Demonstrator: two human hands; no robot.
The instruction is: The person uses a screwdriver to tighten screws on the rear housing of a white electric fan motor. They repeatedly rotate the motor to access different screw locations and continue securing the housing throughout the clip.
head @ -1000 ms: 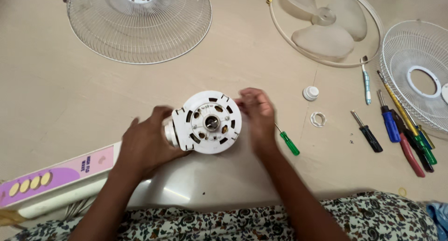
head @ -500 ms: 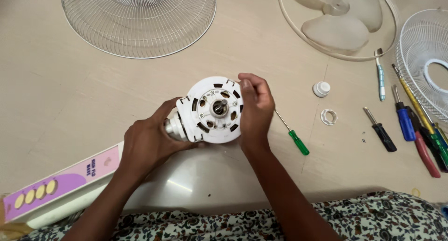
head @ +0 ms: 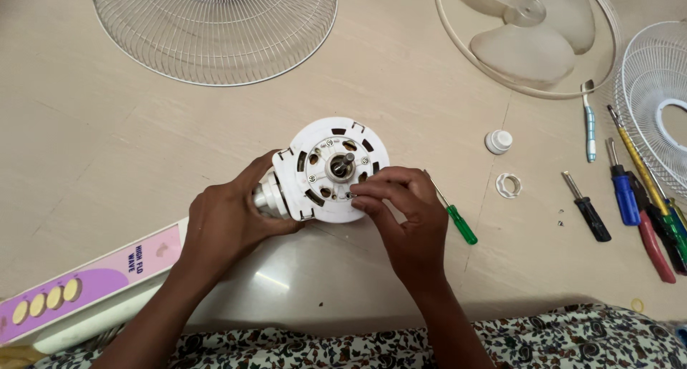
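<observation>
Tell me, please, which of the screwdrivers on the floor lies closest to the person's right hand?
The green-handled screwdriver, lying alone just beside the right hand; the others sit grouped far off by the small wire grille.

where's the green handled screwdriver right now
In the head view, the green-handled screwdriver lies on the floor just right of the right hand, between that hand and the small white ring.

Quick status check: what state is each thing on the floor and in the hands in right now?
Fan motor housing: off its fan, shaft facing up, held.
Left hand: gripping the housing's side.
Right hand: fingertips pinched at the housing's face.
Green screwdriver: lying loose.
Fan blade: detached, lying flat.
Front grille: removed, lying flat.
White cap: unscrewed, standing apart.
</observation>
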